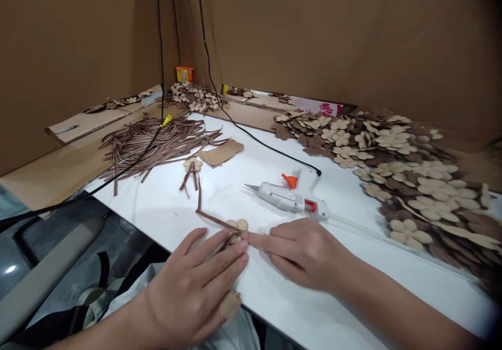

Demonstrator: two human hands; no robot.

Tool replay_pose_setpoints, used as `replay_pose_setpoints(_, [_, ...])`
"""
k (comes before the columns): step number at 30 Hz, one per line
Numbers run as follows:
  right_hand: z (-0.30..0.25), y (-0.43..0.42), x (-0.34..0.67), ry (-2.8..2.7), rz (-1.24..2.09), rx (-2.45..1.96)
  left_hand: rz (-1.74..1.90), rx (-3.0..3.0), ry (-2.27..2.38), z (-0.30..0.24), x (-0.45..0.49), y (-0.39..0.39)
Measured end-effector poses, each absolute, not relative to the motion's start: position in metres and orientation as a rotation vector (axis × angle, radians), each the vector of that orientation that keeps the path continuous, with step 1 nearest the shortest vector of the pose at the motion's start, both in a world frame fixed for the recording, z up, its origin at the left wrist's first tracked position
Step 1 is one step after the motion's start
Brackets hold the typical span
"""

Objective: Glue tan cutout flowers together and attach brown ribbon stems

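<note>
My left hand point(196, 287) lies near the table's front edge with its fingers stretched flat over a small tan flower cutout point(238, 226) and the end of a brown striped strip point(214, 219). My right hand point(301, 250) is beside it, index finger extended and pressing at the same cutout, the other fingers curled under. A piece of brown cardboard point(230, 304) shows under my left palm. A white glue gun point(292, 201) with orange trigger lies just beyond my right hand.
White tabletop point(314, 308). A pile of brown striped strips point(157, 143) lies at the back left, a cardboard scrap point(221, 153) beside it. Heaps of tan and brown flower cutouts point(400, 161) fill the right. A black cable point(251, 138) crosses the table. Cardboard walls surround.
</note>
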State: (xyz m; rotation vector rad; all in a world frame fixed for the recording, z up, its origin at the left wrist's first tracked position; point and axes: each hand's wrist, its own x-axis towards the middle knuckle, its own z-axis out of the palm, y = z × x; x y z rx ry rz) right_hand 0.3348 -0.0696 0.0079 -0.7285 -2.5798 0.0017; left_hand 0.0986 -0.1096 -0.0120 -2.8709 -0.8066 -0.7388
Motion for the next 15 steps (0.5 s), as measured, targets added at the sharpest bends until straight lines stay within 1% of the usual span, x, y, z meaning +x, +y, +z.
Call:
replay_pose_setpoints(7, [0.006, -0.069, 0.335, -2.574, -0.064, -0.79, -0.771, -2.89, -0.824, -0.011, 0.099, -0.108])
replay_pose_setpoints(15, [0.006, -0.071, 0.335, -2.615, -0.009, -0.85, -0.732, -2.909, -0.772, 0.0, 0.101, -0.103])
